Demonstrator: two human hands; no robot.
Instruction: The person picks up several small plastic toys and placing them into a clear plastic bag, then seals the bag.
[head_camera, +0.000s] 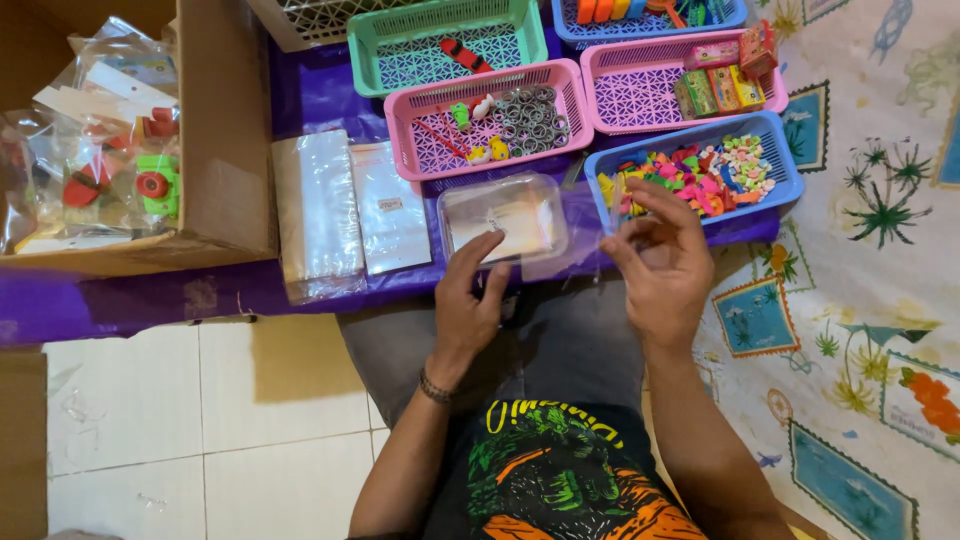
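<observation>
Between my two hands I hold a small clear plastic bag (560, 255), stretched flat above my lap. My left hand (468, 292) pinches its left edge with thumb and fingers. My right hand (658, 258) grips its right edge, fingers curled. Just beyond the bag lies a clear plastic tub (503, 216) with small items inside, on the purple sheet (150, 298). A blue basket (775, 150) full of small colourful pieces sits directly past my right hand.
A pink basket (490, 120) holds metal rings and small toys. Another pink basket (640, 95) holds small boxes; a green basket (440, 45) stands behind. Stacks of clear bags (320, 210) lie left, beside a cardboard box (225, 150) of packed toys. A patterned cloth (870, 250) covers the right.
</observation>
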